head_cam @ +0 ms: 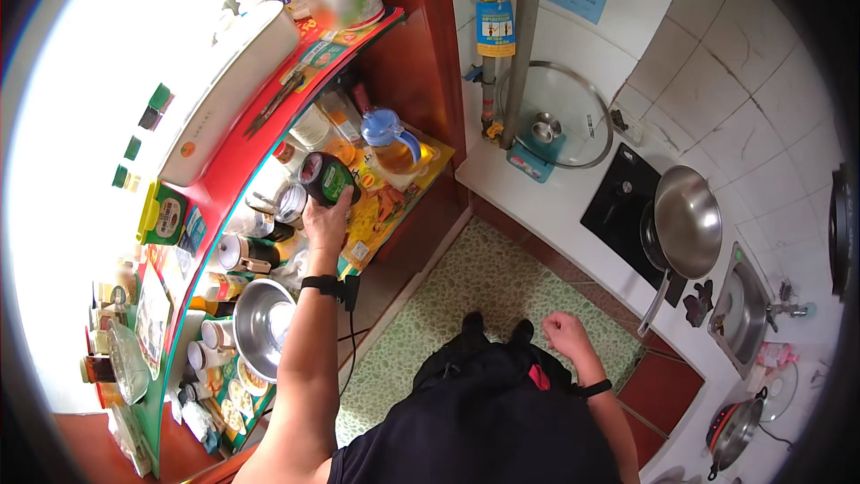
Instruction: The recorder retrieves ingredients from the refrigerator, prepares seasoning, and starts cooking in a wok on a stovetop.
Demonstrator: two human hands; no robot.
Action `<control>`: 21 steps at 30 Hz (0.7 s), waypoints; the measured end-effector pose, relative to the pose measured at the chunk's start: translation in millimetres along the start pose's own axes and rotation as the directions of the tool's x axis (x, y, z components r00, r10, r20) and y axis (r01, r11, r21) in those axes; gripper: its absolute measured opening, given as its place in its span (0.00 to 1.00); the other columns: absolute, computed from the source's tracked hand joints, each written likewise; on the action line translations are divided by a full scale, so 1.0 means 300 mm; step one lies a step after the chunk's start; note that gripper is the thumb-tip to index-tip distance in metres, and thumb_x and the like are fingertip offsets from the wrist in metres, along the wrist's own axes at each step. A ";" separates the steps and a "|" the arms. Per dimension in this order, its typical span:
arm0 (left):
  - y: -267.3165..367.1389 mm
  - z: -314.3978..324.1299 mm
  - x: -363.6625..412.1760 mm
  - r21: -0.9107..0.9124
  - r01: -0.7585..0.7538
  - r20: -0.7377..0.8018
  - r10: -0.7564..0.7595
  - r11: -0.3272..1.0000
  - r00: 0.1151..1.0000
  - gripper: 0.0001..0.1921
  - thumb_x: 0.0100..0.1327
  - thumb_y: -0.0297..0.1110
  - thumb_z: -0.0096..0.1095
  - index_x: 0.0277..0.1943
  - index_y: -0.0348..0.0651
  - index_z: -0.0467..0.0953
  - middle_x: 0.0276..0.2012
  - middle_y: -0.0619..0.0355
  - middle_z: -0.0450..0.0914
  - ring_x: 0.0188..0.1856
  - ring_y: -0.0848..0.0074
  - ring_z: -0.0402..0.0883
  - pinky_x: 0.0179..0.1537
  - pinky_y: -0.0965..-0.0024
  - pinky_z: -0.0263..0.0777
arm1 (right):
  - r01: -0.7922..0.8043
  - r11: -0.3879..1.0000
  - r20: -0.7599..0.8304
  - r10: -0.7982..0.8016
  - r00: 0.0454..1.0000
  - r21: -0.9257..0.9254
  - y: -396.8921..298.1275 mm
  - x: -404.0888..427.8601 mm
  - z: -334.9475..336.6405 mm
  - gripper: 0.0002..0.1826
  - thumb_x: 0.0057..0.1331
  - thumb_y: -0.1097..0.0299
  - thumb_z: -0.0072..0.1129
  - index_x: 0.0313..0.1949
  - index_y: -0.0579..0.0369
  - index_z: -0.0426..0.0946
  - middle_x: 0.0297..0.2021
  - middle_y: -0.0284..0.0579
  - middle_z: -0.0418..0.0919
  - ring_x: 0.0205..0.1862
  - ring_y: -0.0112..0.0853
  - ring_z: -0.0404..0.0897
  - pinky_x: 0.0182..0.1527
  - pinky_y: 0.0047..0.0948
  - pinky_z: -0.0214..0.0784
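My left hand point(326, 220) is closed around a dark jar or bottle with a green label point(334, 178), over the lower shelf on the left. Just beyond it, a glass oil jug with a blue lid and handle point(392, 141) stands near the shelf's far end. A clear jar point(291, 204) is close to the fingers on the left. Nearer to me, a shiny metal bowl point(265, 329) lies beside the left forearm. My right hand point(564, 334) hangs over the floor with curled fingers; nothing is seen in it.
A red-topped upper shelf point(235, 141) carries a long white container point(232, 91) above the crowded jars. Along the right, a white counter point(537, 202) holds a large glass lid point(591, 117), a wok point(686, 222) on a black hob, a sink point(739, 309) and a smaller pan point(738, 427).
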State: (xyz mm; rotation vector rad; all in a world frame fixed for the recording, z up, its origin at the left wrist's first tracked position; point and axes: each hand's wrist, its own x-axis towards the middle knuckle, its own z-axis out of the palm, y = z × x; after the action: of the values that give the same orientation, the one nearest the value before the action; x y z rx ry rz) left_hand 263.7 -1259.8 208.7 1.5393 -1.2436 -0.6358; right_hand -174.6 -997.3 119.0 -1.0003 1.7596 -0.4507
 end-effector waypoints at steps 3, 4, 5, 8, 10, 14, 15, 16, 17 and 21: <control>-0.021 0.020 0.015 -0.102 0.028 -0.005 -0.028 0.994 1.000 0.20 0.59 0.33 0.75 0.52 0.36 0.79 0.44 0.56 0.86 0.44 0.75 0.84 0.50 0.71 0.75 | -0.046 0.999 0.005 0.046 0.999 0.019 0.013 0.004 -0.017 0.10 0.66 0.68 0.57 0.39 0.62 0.81 0.24 0.44 0.81 0.21 0.31 0.82 0.27 0.30 0.74; -0.028 0.021 0.018 -0.144 0.018 -0.010 -0.020 0.989 1.000 0.20 0.59 0.32 0.75 0.52 0.36 0.79 0.44 0.56 0.86 0.44 0.76 0.84 0.49 0.71 0.75 | -0.045 0.999 0.007 0.045 0.999 0.019 0.015 0.005 -0.019 0.10 0.66 0.68 0.57 0.39 0.62 0.81 0.24 0.44 0.81 0.21 0.31 0.82 0.27 0.30 0.74; -0.035 0.016 0.020 -0.143 0.018 -0.011 -0.020 0.990 1.000 0.20 0.59 0.32 0.75 0.52 0.36 0.79 0.44 0.56 0.86 0.44 0.76 0.84 0.49 0.71 0.75 | -0.042 0.999 0.001 0.042 0.999 0.018 0.017 0.007 -0.019 0.10 0.65 0.68 0.57 0.39 0.61 0.81 0.24 0.44 0.81 0.21 0.31 0.82 0.27 0.30 0.74; 0.011 0.025 0.010 -0.135 0.043 -0.004 -0.044 0.990 0.999 0.19 0.59 0.32 0.75 0.51 0.37 0.79 0.44 0.57 0.86 0.43 0.78 0.83 0.47 0.73 0.75 | -0.053 0.998 -0.003 0.053 0.999 0.020 0.017 0.005 -0.032 0.09 0.66 0.68 0.57 0.38 0.62 0.81 0.25 0.42 0.80 0.23 0.29 0.81 0.27 0.29 0.75; 0.036 0.024 0.002 -0.099 0.087 -0.007 -0.088 0.991 0.996 0.18 0.59 0.32 0.75 0.51 0.37 0.79 0.43 0.58 0.86 0.42 0.79 0.83 0.47 0.73 0.75 | -0.059 0.998 0.007 0.059 0.998 0.020 0.007 0.006 -0.038 0.09 0.66 0.69 0.56 0.37 0.63 0.80 0.25 0.41 0.80 0.24 0.27 0.80 0.27 0.28 0.76; 0.059 0.045 0.011 -0.081 0.074 -0.004 -0.075 0.994 0.997 0.18 0.60 0.31 0.74 0.52 0.37 0.79 0.44 0.58 0.86 0.42 0.78 0.83 0.48 0.73 0.75 | -0.044 0.998 0.022 0.045 0.999 -0.038 0.031 0.010 -0.044 0.09 0.66 0.69 0.56 0.38 0.62 0.81 0.26 0.43 0.81 0.24 0.28 0.81 0.27 0.29 0.76; 0.015 0.045 0.032 -0.136 0.035 -0.011 -0.037 0.990 0.999 0.18 0.60 0.31 0.74 0.52 0.38 0.79 0.44 0.58 0.86 0.42 0.78 0.83 0.48 0.73 0.75 | -0.022 0.999 0.032 0.023 0.999 -0.040 0.041 0.016 -0.038 0.09 0.66 0.69 0.56 0.38 0.62 0.81 0.26 0.43 0.81 0.24 0.29 0.82 0.27 0.29 0.76; 0.006 0.056 0.045 -0.192 -0.002 -0.013 0.000 0.981 1.000 0.19 0.60 0.31 0.74 0.52 0.38 0.79 0.44 0.57 0.86 0.43 0.78 0.83 0.48 0.73 0.75 | -0.023 0.999 0.035 0.024 0.999 -0.042 0.045 0.015 -0.037 0.09 0.66 0.69 0.56 0.38 0.62 0.81 0.26 0.43 0.81 0.24 0.29 0.82 0.27 0.29 0.76; -0.003 0.062 0.053 -0.191 0.001 -0.015 -0.003 0.982 1.000 0.19 0.60 0.31 0.74 0.52 0.38 0.79 0.44 0.57 0.86 0.43 0.78 0.83 0.48 0.73 0.75 | -0.025 0.998 0.025 0.026 0.999 -0.052 0.048 0.015 -0.034 0.09 0.66 0.69 0.56 0.38 0.61 0.81 0.26 0.43 0.81 0.24 0.29 0.82 0.27 0.29 0.76; -0.005 0.092 0.083 -0.180 0.019 0.005 -0.018 0.984 1.000 0.19 0.59 0.30 0.75 0.52 0.37 0.78 0.44 0.58 0.86 0.44 0.78 0.83 0.49 0.73 0.75 | 0.095 0.983 -0.026 -0.100 0.995 -0.158 0.089 0.017 -0.035 0.11 0.64 0.63 0.59 0.37 0.58 0.83 0.28 0.50 0.84 0.25 0.38 0.84 0.33 0.36 0.76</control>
State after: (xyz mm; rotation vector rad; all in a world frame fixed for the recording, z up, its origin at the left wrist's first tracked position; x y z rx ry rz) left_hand 248.6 -1293.2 202.4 1.4014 -1.1428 -0.7424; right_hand -195.9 -987.3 101.7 -1.1999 1.8033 -0.3968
